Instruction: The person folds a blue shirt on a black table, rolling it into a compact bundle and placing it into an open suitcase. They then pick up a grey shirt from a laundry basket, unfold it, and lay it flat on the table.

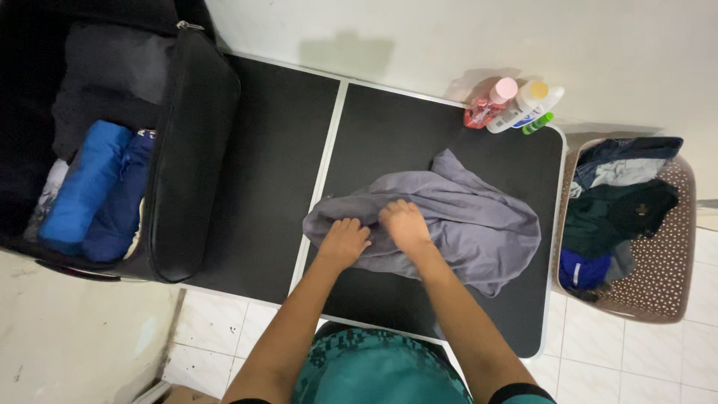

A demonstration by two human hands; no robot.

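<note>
A grey garment (456,217) lies crumpled on the black surface (389,127). The left hand (344,241) and right hand (404,224) both clutch its near edge, apparently mid-fold; neatness next calls for flattening. An open suitcase (187,150) holds 2 rolled blue clothes (90,187).

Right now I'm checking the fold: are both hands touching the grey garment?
Touching. The head view shows the left hand and right hand pressed knuckles-up onto the grey garment, fabric bunched under the fingers.
</note>
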